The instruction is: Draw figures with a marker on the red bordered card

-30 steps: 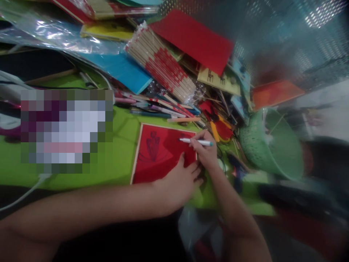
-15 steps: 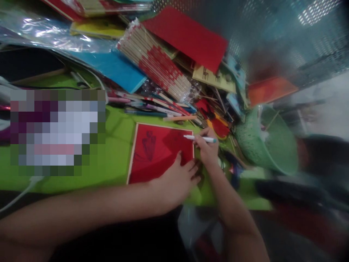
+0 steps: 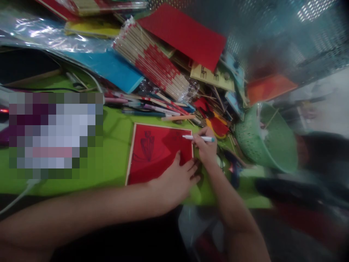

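A red panel (image 3: 160,145) with a pale thin frame lies flat on the green tabletop (image 3: 114,138). Dark lines of a drawing (image 3: 147,145) mark its left half, and fainter marks show near its upper right corner. My right hand (image 3: 207,146) grips a white marker (image 3: 200,138) with a teal end; its tip is over the panel's upper right, and whether it touches the surface I cannot tell. Spread across the lower right part of the panel, my left hand (image 3: 180,178) has its fingers apart, hiding that corner.
Behind the panel lie several pens (image 3: 158,109), a plastic-wrapped bundle of sticks (image 3: 152,60), a red sheet (image 3: 185,34) and yellow-handled scissors (image 3: 218,125). A green basket (image 3: 280,145) stands at the right. A blurred-out object (image 3: 60,134) with a white cable lies left.
The view has shifted slightly, so everything sits a little further left. Both hands keep nearly the same pose, the marker still over the panel's upper right.
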Tool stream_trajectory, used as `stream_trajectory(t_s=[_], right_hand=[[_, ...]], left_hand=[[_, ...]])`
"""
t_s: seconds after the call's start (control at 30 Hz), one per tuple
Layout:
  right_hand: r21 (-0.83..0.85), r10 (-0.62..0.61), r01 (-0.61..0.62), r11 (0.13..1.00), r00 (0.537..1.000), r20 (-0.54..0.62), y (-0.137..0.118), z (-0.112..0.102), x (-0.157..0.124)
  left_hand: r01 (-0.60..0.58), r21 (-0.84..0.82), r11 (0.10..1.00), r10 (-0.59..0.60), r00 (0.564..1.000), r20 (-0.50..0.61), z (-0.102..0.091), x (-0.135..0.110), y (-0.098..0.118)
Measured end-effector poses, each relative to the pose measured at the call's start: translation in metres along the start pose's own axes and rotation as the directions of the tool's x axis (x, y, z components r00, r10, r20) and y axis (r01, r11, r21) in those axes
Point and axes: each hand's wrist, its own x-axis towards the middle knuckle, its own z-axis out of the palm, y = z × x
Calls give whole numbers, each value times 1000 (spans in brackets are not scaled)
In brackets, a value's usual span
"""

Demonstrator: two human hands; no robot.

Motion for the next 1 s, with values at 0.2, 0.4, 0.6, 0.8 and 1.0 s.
stream_trajectory(t_s=[0.2,0.4,0.6,0.8,1.0], right_hand=[[0,-6,6,1000,1000,7,-2,0,-1],[-11,-7,8,1000,1000,28,-3,-1,-1],[-19,-12,14,1000,998,65,-2,-3,-1],[18,6,-7,1000,998,66,0,-2,-3],[39,6,-7,999,999,33,-1,-2,-3]], left_hand=[[-2,3,1000,2,1000,4,1,-1,0],[3,-5,1000,-3,999,-35,3,-1,0],[-1,9,1000,1,1000,3,1,-1,1],[-4,13,1000,4,1000,6,1,-1,1],[2,30,1000,-3,999,38,-3,0,0]])
